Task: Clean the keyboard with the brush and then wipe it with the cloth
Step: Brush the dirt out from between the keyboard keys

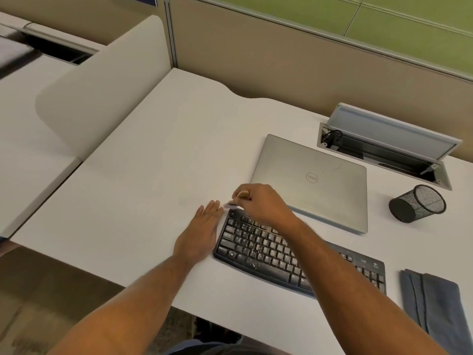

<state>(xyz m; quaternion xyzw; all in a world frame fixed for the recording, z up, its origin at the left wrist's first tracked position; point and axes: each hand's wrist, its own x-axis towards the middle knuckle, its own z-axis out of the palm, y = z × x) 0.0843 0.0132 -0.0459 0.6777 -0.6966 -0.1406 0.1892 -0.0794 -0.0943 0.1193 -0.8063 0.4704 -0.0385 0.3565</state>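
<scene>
Your right hand (261,201) grips the brush (236,199) at the keyboard's (261,249) far-left corner; its length runs rightward toward the cloth (432,301). Your left hand (202,231) lies flat beside it.

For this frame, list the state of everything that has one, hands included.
keyboard: flat on desk, keys speckled with debris
brush: held at keyboard's far left corner
right hand: gripping brush
left hand: flat, fingers straight, beside keyboard
cloth: folded, untouched
laptop: closed
pen holder: tipped over
cable hatch: lid open
</scene>
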